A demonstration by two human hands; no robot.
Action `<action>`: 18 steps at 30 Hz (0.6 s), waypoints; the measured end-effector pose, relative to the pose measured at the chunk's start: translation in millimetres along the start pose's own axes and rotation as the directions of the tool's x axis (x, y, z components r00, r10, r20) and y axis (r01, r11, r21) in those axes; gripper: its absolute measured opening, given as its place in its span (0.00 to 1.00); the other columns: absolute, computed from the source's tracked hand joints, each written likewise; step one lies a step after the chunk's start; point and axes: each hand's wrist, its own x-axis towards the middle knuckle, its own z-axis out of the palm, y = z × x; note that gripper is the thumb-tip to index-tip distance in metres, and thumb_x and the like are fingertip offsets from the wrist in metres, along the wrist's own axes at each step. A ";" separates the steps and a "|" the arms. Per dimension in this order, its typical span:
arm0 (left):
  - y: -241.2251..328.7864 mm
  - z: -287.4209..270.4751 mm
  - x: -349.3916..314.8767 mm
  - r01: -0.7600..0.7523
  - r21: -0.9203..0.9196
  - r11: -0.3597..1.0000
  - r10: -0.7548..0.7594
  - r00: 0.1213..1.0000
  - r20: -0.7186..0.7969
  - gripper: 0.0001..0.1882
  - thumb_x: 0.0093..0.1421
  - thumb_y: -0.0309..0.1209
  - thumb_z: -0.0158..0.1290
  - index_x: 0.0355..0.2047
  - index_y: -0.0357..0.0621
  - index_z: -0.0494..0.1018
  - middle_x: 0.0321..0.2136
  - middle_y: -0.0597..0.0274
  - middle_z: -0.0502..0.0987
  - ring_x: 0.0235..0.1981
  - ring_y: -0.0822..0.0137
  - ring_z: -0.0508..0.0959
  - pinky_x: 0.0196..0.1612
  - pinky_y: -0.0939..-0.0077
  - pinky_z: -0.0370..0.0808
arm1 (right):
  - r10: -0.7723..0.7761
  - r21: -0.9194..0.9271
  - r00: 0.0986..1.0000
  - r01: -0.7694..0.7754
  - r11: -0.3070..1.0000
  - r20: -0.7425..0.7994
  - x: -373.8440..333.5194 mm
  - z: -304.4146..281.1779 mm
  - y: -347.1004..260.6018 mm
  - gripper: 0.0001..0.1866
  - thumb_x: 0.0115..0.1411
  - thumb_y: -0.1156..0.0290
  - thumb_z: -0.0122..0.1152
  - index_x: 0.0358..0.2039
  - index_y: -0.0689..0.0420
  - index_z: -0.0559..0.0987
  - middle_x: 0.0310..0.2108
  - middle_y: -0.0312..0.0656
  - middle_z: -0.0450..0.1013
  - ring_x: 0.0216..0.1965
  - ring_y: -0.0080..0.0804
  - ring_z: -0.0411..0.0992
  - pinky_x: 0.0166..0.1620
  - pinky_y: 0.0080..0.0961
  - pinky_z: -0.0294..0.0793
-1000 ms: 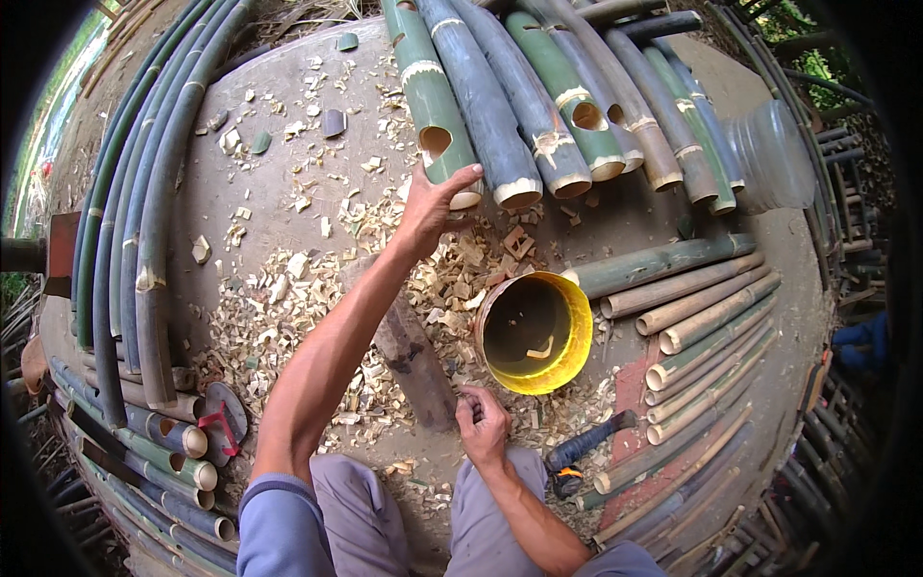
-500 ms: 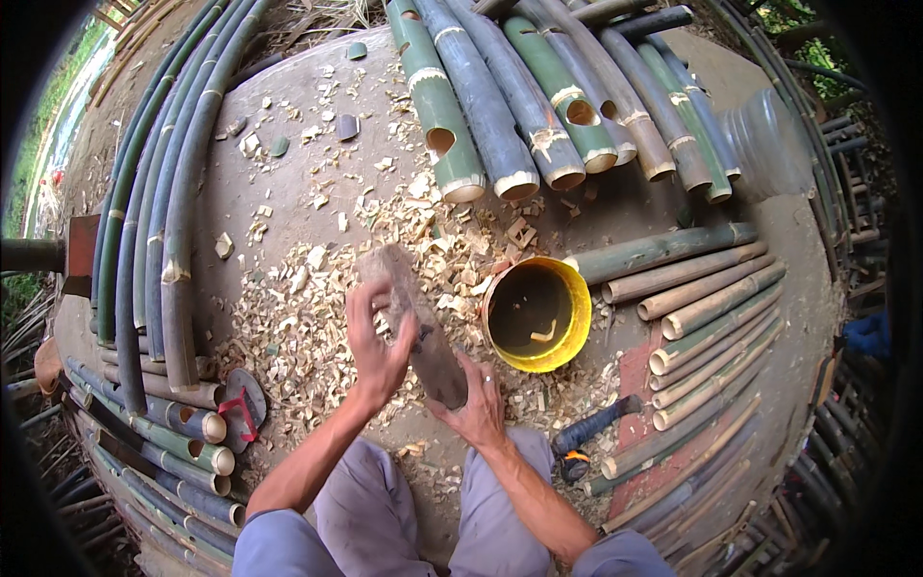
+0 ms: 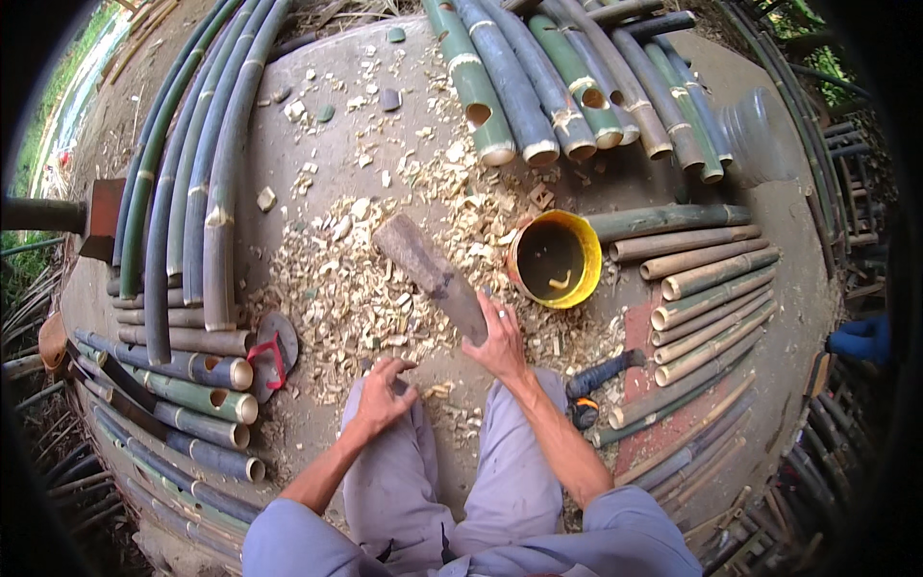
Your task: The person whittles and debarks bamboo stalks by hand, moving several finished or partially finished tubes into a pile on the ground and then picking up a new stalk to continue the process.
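A long, worn grey-brown whetstone [image 3: 430, 274] slants across the middle, its far end over the wood chips. My right hand [image 3: 502, 344], with a ring on one finger, grips its near end. At my left knee is my left hand [image 3: 383, 396], holding nothing, its fingers loosely bent and apart. Just right of the stone stands a yellow bucket [image 3: 594, 258] of dark water, with a pale chip in it.
Cut bamboo poles with holes [image 3: 481, 111] lie at the far side. Long bamboo poles [image 3: 221, 192] line the left, and shorter bamboo lengths [image 3: 711, 264] the right. A sandal with a red strap [image 3: 288, 351] lies at left. A dark wrapped handle [image 3: 604, 373] lies by my right knee.
My left hand has let go of the whetstone and drawn back toward my left knee. The right hand still holds the stone's near end. The view has shifted slightly.
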 end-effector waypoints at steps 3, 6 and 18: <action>-13.2 -16.5 -11.7 -0.134 0.330 0.934 0.140 0.990 0.006 0.21 0.48 0.35 0.58 0.42 0.41 0.75 0.41 0.49 0.73 0.44 0.49 0.73 0.48 0.61 0.70 | 0.075 -0.169 0.996 -0.066 0.983 0.044 8.5 6.4 -18.5 0.51 0.42 0.64 0.72 0.65 0.56 0.56 0.50 0.54 0.67 0.47 0.51 0.64 0.51 0.47 0.64; -32.2 -15.1 -24.2 0.036 0.218 0.975 -0.023 0.998 -0.060 0.21 0.48 0.37 0.58 0.42 0.41 0.75 0.41 0.49 0.74 0.44 0.49 0.72 0.49 0.60 0.69 | 0.130 -0.263 0.990 -0.113 0.958 0.051 25.8 13.7 -26.7 0.51 0.44 0.59 0.72 0.65 0.55 0.54 0.49 0.53 0.66 0.48 0.51 0.63 0.49 0.50 0.63; -24.2 -11.9 -15.2 0.186 0.381 0.906 -0.192 0.981 -0.021 0.21 0.53 0.43 0.54 0.41 0.41 0.77 0.42 0.49 0.74 0.46 0.50 0.73 0.51 0.57 0.70 | 0.043 -0.382 0.997 -0.063 0.922 -0.060 19.4 31.5 -34.5 0.50 0.42 0.58 0.74 0.63 0.56 0.57 0.48 0.52 0.67 0.47 0.50 0.65 0.47 0.48 0.67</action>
